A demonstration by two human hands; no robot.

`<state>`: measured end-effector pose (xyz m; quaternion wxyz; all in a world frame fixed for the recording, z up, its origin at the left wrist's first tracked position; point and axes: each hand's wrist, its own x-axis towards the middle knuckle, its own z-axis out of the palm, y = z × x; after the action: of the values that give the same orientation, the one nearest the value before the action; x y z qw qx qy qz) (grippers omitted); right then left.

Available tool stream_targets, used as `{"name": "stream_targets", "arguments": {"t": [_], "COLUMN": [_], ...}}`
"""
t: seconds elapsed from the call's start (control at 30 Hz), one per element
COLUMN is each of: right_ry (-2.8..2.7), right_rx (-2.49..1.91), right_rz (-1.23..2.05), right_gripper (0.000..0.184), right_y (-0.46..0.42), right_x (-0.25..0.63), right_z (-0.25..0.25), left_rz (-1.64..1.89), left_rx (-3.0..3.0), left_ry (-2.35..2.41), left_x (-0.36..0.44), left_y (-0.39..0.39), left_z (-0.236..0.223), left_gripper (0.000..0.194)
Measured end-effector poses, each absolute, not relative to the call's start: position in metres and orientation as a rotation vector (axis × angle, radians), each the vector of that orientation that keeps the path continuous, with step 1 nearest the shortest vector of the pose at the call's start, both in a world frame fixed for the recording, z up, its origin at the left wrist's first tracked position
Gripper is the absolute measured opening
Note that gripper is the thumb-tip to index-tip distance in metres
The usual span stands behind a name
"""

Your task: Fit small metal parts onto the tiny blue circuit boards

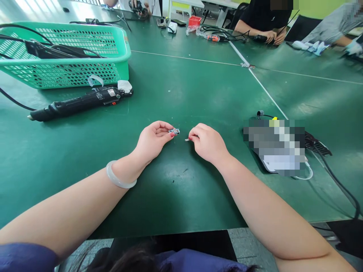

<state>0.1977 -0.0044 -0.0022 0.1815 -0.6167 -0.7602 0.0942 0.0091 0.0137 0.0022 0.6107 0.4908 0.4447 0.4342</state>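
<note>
Fingers of your left hand [154, 140] are closed on a small metal piece [174, 131], which sticks out past the fingertips toward your right hand [209, 142]. That right hand pinches a tiny metal pin [187, 140], its tip pointing at the small metal piece; the two are near each other but apart, just above the green table [176, 204]. You wear a pale bangle [120, 175] on your left wrist. Out to your left, a black power screwdriver [76, 105] lies on the table in front of a green basket [85, 71] that holds black tools [61, 51] and cables. To your right sits a blurred-out object [275, 147] with a white cable [309, 173] beside it. Across the table, a person in a black shirt [262, 22] handles something dark.
</note>
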Motion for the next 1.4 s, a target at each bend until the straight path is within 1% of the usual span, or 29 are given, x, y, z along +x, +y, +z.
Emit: {"name": "stream_targets", "arguments": {"t": [0.23,0.4,0.5,0.6,0.67,0.97,1.2,1.3,1.4], "right_ry": [-2.149,-2.106,-2.101,-2.139,-2.167,-2.269,-2.085,-2.070,-2.133], "right_rx": [-1.917,-1.926,-1.893,-1.929,-1.959,-1.954,-1.666,-1.518,-1.472], "right_rz": [0.304,0.261,0.342,0.471,0.483,0.309,0.052,0.010,0.007], "right_gripper": [0.019,0.017,0.017,0.010,0.006,0.017,0.016,0.018,0.018], "right_y": [-0.002,-0.002,-0.009,-0.017,-0.020,-0.016,-0.021,-0.025,-0.026], "right_x": [0.202,0.199,0.197,0.198,0.200,0.204,0.197,0.189,0.182], "right_z": [0.003,0.007,0.012,0.017,0.018,0.009,0.015,0.017,0.015], "left_rz": [0.992,0.982,0.988,0.993,0.991,0.902,0.774,0.739,0.733], "left_rx": [1.147,1.169,1.157,1.149,1.158,1.261,1.384,1.397,1.417], "left_ry": [1.031,1.045,1.038,1.030,1.031,1.045,1.072,1.054,1.026], "left_x": [0.009,0.008,0.008,0.009,0.009,0.008,0.007,0.008,0.008], "left_y": [0.013,0.012,0.012,0.013,0.013,0.015,0.013,0.012,0.011], "left_z": [0.003,0.004,0.004,0.003,0.003,-0.001,0.004,0.006,0.006], "left_gripper": [0.025,0.027,0.027,0.027,0.026,0.025,0.027,0.029,0.029]}}
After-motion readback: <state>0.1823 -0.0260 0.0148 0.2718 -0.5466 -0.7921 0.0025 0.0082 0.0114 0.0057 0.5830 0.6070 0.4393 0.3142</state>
